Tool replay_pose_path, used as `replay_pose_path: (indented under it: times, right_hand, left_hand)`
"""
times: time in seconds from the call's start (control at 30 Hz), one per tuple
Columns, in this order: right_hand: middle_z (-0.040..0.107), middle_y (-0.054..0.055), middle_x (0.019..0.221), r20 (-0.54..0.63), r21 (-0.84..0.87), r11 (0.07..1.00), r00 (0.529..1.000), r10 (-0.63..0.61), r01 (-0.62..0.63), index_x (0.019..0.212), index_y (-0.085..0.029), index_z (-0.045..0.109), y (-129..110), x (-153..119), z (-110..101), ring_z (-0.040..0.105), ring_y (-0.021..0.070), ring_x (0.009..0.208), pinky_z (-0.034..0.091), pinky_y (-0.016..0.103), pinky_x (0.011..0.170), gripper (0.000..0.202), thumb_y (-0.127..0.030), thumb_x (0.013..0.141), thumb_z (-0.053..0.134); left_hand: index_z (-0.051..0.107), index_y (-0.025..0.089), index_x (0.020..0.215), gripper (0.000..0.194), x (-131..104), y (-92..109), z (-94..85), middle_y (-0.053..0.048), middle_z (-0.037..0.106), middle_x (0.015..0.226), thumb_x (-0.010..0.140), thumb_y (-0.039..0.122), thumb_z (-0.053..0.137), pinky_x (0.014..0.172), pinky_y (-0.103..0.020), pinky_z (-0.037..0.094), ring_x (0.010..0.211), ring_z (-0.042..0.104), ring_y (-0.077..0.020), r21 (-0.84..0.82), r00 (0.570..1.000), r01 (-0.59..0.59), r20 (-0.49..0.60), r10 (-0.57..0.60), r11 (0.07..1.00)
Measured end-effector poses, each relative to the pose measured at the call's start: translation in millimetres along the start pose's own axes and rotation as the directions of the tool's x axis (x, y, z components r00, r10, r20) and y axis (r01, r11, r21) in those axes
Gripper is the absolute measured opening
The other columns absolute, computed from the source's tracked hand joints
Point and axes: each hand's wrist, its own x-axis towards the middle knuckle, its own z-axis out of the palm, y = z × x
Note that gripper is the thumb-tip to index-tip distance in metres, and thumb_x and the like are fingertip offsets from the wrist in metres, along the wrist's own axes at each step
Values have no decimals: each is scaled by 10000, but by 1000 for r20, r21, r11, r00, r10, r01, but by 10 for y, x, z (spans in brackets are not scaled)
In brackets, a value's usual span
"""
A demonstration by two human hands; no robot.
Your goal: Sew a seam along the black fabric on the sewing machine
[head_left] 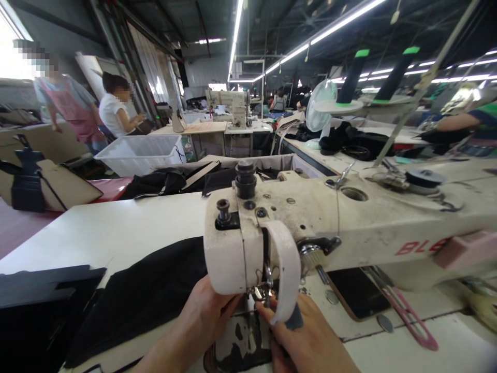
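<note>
Both hands, left (204, 316) and right (306, 339), pinch black fabric (143, 295) under the sewing machine (310, 223) needle at six o'clock.

Lighting: long white fluorescent ceiling tubes (310, 41), bright, running far into the hall; overexposed daylight glare from the window at far left (11, 52). Ceiling dim. Soft shadow beneath the cream metal sewing machine head (330, 217). Wide-angle bending at both edges; right edge smeared; faces at left pixelated.
</note>
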Motion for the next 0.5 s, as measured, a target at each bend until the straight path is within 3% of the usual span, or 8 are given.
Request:
replay_pose_path:
  times: [0.1, 0.3, 0.5]
  right_hand:
    - [671, 129, 1054, -14, -25, 1000, 1000, -5, 5, 899, -166, 626, 13, -22, 49, 616, 278, 912, 549, 406, 806, 256, -75, 684, 521]
    - [697, 127, 1056, 26, -121, 985, 993, -119, 121, 1096, -144, 605, 136, -92, 184, 651, 279, 915, 573, 398, 786, 375, -41, 747, 520]
    - [739, 70, 978, -8, -168, 976, 990, -144, 140, 1150, -210, 628, 289, -188, 300, 705, 241, 844, 611, 333, 739, 387, -67, 801, 542]
  left_hand:
    - [682, 205, 869, 222, 25, 0, -18, -45, 722, 830, 918, 203, 466, 683, -323, 586, 777, 682, -202, 5, 1000, 0, 1, 0, 1000]
    - [677, 192, 832, 253, 71, 14, -48, -66, 731, 812, 898, 236, 437, 689, -373, 602, 778, 695, -244, 3, 1000, 5, -27, -5, 1000]
    - [666, 218, 899, 180, 165, 103, -140, -38, 727, 928, 876, 193, 489, 795, -278, 576, 883, 678, -179, 17, 997, -46, 70, 45, 999]
